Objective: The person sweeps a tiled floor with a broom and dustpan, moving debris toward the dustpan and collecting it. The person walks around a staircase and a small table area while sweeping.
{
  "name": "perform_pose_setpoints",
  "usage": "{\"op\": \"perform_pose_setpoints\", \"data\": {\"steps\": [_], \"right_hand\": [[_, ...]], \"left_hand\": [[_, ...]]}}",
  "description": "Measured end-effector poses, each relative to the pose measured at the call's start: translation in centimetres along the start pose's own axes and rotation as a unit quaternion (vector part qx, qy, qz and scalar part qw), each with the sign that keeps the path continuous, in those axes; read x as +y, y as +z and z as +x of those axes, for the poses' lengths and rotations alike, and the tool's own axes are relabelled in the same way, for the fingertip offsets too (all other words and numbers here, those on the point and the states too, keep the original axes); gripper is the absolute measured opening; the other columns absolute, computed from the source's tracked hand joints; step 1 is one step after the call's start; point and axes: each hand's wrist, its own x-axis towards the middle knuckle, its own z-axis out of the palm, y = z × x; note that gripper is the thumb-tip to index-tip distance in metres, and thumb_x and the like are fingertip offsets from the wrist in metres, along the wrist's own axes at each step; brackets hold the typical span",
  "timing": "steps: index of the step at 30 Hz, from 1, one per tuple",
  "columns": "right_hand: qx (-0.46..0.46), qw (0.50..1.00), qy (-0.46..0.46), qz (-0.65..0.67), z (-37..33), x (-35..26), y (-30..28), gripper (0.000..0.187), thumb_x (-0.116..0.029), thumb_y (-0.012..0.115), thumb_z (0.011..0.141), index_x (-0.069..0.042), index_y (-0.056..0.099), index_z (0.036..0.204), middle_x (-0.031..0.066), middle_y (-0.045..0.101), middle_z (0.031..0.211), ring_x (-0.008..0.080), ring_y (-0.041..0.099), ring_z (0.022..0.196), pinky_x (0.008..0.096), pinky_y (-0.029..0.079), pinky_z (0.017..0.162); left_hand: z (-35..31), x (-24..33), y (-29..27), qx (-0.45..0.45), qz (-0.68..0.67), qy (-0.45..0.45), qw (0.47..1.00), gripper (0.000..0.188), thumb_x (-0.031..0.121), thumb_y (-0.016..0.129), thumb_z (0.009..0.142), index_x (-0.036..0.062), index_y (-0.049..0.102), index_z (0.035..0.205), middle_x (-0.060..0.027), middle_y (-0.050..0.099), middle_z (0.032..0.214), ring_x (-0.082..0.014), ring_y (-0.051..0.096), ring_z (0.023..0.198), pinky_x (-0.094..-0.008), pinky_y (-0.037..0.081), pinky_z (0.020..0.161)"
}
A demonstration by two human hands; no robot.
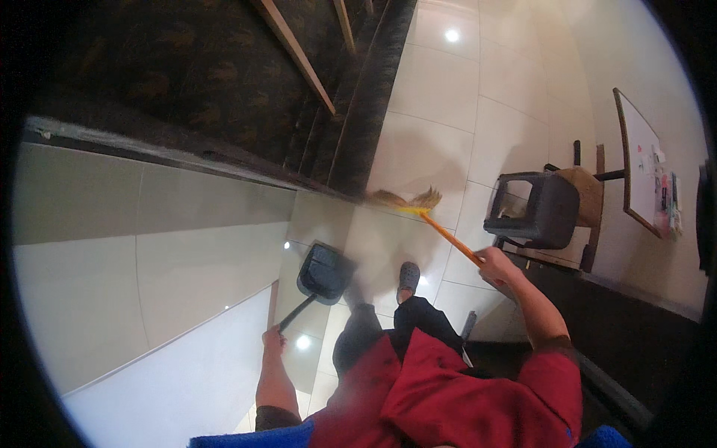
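My right hand (499, 267) is closed round the orange handle of a broom (452, 237). The broom's yellow and brown bristles (429, 200) reach the tiled floor beside the base of a dark patterned piece of furniture. My left hand (274, 340) grips the end of a black long-handled dustpan (322, 270). Its pan hangs at or just above the floor, left of my feet; whether it touches cannot be told. The broom head and the dustpan are apart.
A dark chair (532, 210) stands to the right, under a wall-mounted whiteboard (644, 160) with markers. The dark patterned furniture (347, 119) fills the upper left. Pale tiled floor (429, 89) runs ahead of me. A white panel (179, 358) lies at lower left.
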Motion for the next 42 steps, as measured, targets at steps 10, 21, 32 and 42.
{"op": "perform_pose_setpoints", "data": {"steps": [10, 21, 32, 42], "right_hand": [[0.21, 0.963, -0.042, 0.161, 3.0, 13.7, 8.7, 0.037, 0.006, 0.052, 0.072, 0.001, 0.059, 0.108, 0.0093, 0.055, 0.062, 0.0154, 0.048, 0.04, 0.0313, 0.035, 0.03], [0.16, 0.985, -0.027, 0.066, 5.8, 7.3, 31.4, 0.022, 0.0, 0.057, 0.066, 0.003, 0.06, 0.088, 0.0197, 0.059, 0.064, 0.0238, 0.058, 0.047, 0.0364, 0.047, 0.042], [0.174, 0.904, 0.088, 0.379, -10.6, 10.3, 35.5, 0.051, 0.001, 0.056, 0.074, -0.001, 0.053, 0.125, 0.0047, 0.054, 0.063, 0.0115, 0.046, 0.04, 0.0289, 0.034, 0.033], [0.124, 0.882, 0.105, 0.442, 1.4, 5.3, 43.0, 0.051, 0.005, 0.064, 0.068, 0.006, 0.052, 0.118, 0.0131, 0.061, 0.068, 0.0177, 0.058, 0.05, 0.0317, 0.045, 0.041]], "left_hand": [[7.3, -2.5, 1.5, -0.059, 0.032, 0.083, 0.994, 0.021, 0.027, 0.06, 0.082, 0.0097, 0.052, 0.074, -0.0031, 0.04, 0.054, -0.0147, 0.041, 0.042, -0.0269, 0.033, 0.036], [14.9, -5.1, 1.4, -0.081, 0.065, 0.099, 0.99, 0.025, 0.029, 0.06, 0.082, 0.0066, 0.05, 0.076, -0.0045, 0.044, 0.057, -0.018, 0.048, 0.043, -0.0298, 0.037, 0.035], [17.9, -4.5, -1.4, -0.113, -0.01, 0.073, 0.991, 0.021, 0.026, 0.06, 0.081, 0.0072, 0.051, 0.076, -0.0056, 0.045, 0.059, -0.0191, 0.047, 0.043, -0.0316, 0.037, 0.037], [21.5, -7.2, -3.6, -0.098, 0.035, 0.095, 0.99, 0.023, 0.028, 0.061, 0.082, 0.0065, 0.054, 0.081, -0.0062, 0.046, 0.062, -0.0191, 0.047, 0.046, -0.0326, 0.041, 0.042]]}}
